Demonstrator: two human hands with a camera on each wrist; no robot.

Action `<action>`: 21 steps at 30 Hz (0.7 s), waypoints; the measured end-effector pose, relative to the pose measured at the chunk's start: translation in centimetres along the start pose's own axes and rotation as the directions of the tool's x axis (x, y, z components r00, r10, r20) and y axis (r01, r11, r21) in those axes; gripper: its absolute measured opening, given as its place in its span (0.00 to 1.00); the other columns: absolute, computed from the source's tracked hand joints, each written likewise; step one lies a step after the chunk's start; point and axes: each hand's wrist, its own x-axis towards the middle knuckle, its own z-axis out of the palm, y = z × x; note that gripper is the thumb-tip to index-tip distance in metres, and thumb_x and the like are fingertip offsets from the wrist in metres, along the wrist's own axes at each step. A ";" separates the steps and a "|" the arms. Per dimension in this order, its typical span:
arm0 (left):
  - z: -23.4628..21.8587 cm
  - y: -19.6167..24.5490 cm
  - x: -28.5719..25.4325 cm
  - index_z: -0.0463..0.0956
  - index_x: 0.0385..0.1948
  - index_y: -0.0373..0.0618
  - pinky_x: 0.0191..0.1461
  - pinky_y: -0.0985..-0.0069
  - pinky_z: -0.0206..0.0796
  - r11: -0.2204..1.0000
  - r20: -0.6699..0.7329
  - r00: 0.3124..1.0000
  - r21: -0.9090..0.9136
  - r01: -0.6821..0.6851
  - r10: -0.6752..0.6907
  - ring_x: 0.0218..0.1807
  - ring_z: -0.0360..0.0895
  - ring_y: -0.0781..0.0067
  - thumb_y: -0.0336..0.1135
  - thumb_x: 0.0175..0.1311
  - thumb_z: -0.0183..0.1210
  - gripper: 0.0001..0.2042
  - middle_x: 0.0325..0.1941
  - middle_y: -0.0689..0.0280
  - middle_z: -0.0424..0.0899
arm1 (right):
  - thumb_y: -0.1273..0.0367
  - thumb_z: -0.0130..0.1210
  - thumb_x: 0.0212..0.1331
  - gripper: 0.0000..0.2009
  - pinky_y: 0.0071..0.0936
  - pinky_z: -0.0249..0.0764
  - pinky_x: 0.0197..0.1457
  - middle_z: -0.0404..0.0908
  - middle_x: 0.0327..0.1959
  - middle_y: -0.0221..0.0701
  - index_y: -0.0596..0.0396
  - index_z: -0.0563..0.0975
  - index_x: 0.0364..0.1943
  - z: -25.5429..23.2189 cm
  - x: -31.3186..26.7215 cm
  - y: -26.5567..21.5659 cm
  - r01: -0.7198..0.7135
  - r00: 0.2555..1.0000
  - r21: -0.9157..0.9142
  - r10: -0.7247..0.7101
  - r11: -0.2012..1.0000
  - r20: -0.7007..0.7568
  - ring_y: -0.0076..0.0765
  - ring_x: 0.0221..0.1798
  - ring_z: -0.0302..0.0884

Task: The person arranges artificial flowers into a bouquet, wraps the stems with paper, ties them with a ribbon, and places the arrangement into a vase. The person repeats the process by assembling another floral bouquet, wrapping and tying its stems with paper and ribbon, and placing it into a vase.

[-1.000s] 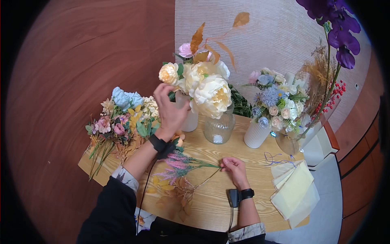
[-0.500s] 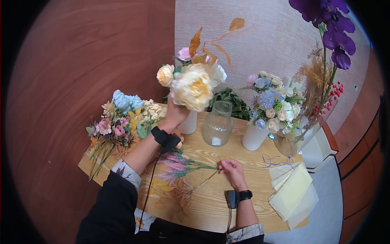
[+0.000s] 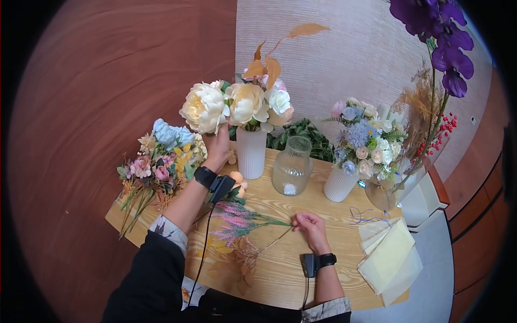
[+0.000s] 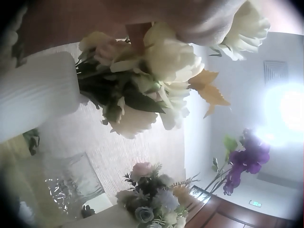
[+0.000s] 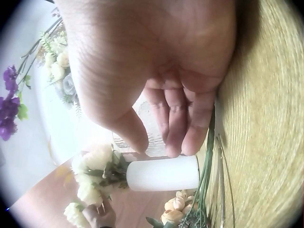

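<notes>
My left hand (image 3: 218,145) is raised at the left of a white ribbed vase (image 3: 251,156), its fingers gripping under a large cream peony (image 3: 202,107). The bloom hides part of the fingers. Other cream and white flowers (image 3: 247,105) and orange-brown leaves rise from that vase. My right hand (image 3: 311,229) rests on the table, fingers loosely bent. In the right wrist view its thumb stands apart from the fingertips (image 5: 190,147). Green stems (image 5: 208,156) of a pink-purple flower spray (image 3: 237,218) run right beside those fingers, along with a thin brown stem.
A clear glass vase (image 3: 292,172) stands right of the white one. Farther right are a vase of blue and white flowers (image 3: 361,142) and tall purple orchids (image 3: 452,59). Mixed flowers (image 3: 156,167) lie at the left. Pale yellow wrapping sheets (image 3: 390,258) lie at the right edge.
My left hand has gone from the small cream rose to the large peony and swung that bloom leftward, turning it away from the glass vase. The right hand stays by the stems.
</notes>
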 end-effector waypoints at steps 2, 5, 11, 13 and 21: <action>-0.7 -1.3 0.1 0.64 0.49 0.34 0.55 0.75 0.60 0.982 -0.025 0.990 0.136 -0.134 0.139 0.52 0.69 0.71 0.33 0.54 0.59 0.22 0.51 0.59 0.72 | 0.71 0.55 0.56 0.10 0.18 0.73 0.33 0.79 0.29 0.35 0.64 0.76 0.37 0.0 0.0 0.0 -0.003 1.000 -0.004 0.003 1.000 -0.004 0.24 0.28 0.75; -1.8 -2.3 0.1 0.64 0.49 0.36 0.53 0.75 0.61 0.951 0.042 0.974 0.209 -0.228 0.224 0.51 0.69 0.73 0.30 0.53 0.60 0.22 0.49 0.60 0.72 | 0.71 0.55 0.56 0.10 0.18 0.73 0.33 0.79 0.29 0.34 0.64 0.76 0.37 0.1 -0.1 -0.1 -0.004 1.000 -0.004 0.004 1.000 -0.006 0.24 0.28 0.75; -1.9 -0.9 -0.7 0.61 0.52 0.40 0.53 0.76 0.61 0.882 0.117 0.934 0.305 -0.358 0.339 0.48 0.70 0.73 0.25 0.53 0.56 0.23 0.49 0.62 0.72 | 0.70 0.55 0.56 0.09 0.18 0.73 0.33 0.79 0.28 0.34 0.64 0.76 0.37 0.1 -0.1 0.0 0.005 1.000 0.000 -0.005 1.000 -0.005 0.24 0.28 0.75; -1.8 -1.3 -0.8 0.62 0.51 0.40 0.50 0.76 0.63 0.925 0.074 0.935 0.137 -0.355 0.348 0.47 0.71 0.72 0.24 0.54 0.54 0.21 0.48 0.62 0.73 | 0.70 0.55 0.56 0.09 0.18 0.72 0.33 0.79 0.28 0.34 0.64 0.76 0.36 0.1 -0.1 -0.1 0.002 1.000 0.009 -0.002 1.000 -0.010 0.23 0.27 0.75; -7.0 6.4 -5.2 0.70 0.40 0.36 0.36 0.77 0.73 0.828 0.384 0.760 0.439 0.349 -0.524 0.35 0.78 0.72 0.25 0.60 0.50 0.08 0.35 0.60 0.79 | 0.70 0.55 0.55 0.08 0.18 0.71 0.32 0.78 0.26 0.34 0.64 0.77 0.33 0.2 -0.4 0.0 -0.022 1.000 0.051 0.022 0.998 0.014 0.24 0.28 0.75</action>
